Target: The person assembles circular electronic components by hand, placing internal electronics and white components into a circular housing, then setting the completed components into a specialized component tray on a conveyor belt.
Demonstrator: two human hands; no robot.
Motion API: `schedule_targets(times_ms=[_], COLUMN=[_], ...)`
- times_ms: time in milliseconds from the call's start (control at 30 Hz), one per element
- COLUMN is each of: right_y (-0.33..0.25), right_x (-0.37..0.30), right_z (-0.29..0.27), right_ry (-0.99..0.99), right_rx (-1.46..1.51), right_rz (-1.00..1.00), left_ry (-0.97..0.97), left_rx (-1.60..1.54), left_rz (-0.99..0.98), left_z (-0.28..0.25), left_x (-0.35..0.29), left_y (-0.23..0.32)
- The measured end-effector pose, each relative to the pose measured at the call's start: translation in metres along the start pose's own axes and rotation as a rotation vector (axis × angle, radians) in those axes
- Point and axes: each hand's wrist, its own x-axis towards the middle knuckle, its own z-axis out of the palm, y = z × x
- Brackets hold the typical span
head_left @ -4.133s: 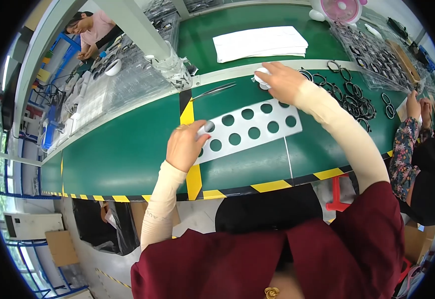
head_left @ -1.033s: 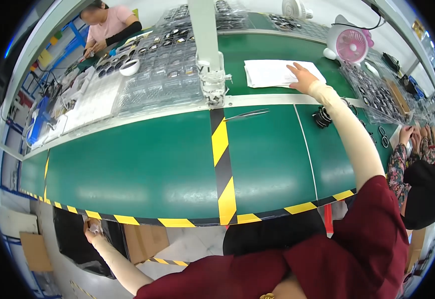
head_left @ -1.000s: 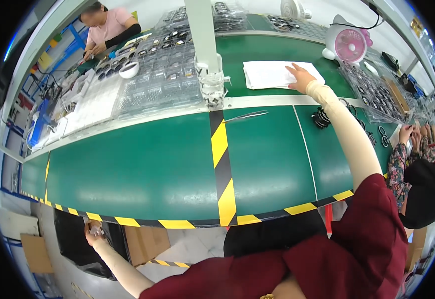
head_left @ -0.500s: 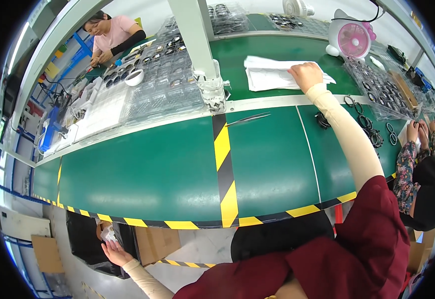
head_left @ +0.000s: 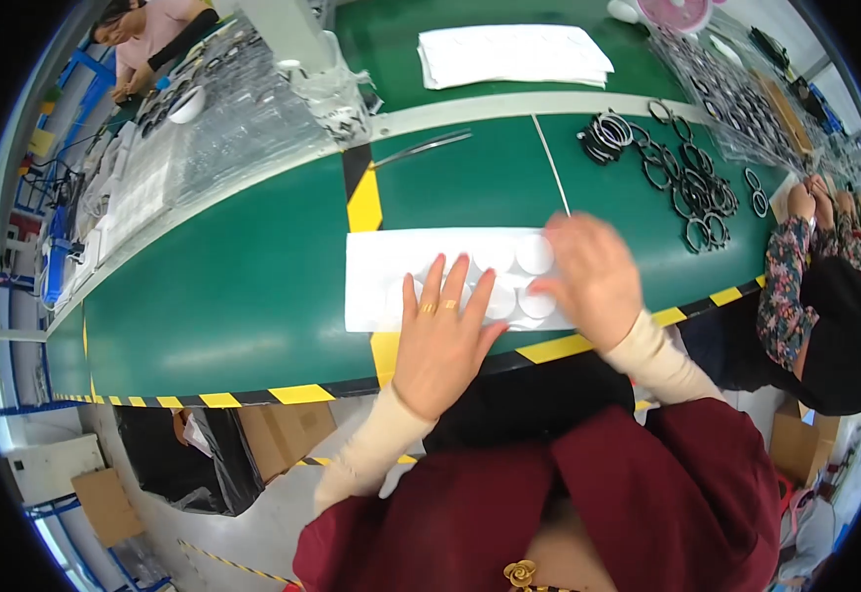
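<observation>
A white sheet with rows of round white stickers lies across the yellow-and-black tape at the front of the green bench. My left hand rests flat on its lower middle, open, fingers spread and a ring showing. At the sheet's right end is my right hand, thumb toward the stickers. Motion smears its fingers, so whether they grip the edge does not show. Behind the white rail sits a stack of similar white sheets. Metal tweezers lie beyond the sheet, left of centre.
Black rings lie loose at the right, beside a small ring stack. Co-workers sit at far left and right. A post rises from the rail. A black-lined bin stands below the bench's front edge.
A white stickered sheet now lies on the near bench. My right hand has come from the stack to its right end; my left hand has moved up from beside the bin onto it.
</observation>
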Motion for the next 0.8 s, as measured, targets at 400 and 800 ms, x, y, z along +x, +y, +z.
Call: schedule_targets(times_ms=[400, 800], right_y=[0.087, 0.100], right_x=[-0.037, -0.046], right_z=[-0.021, -0.022], right_ry=[-0.350, -0.331], right_rx=[0.632, 1.263], right_rz=[0.453, 0.396], left_ry=[-0.122, -0.212], left_rx=[0.155, 0.212], left_rz=[0.180, 0.193], left_z=[0.047, 0.035], left_x=[0.047, 0.060], left_y=[0.025, 0.041])
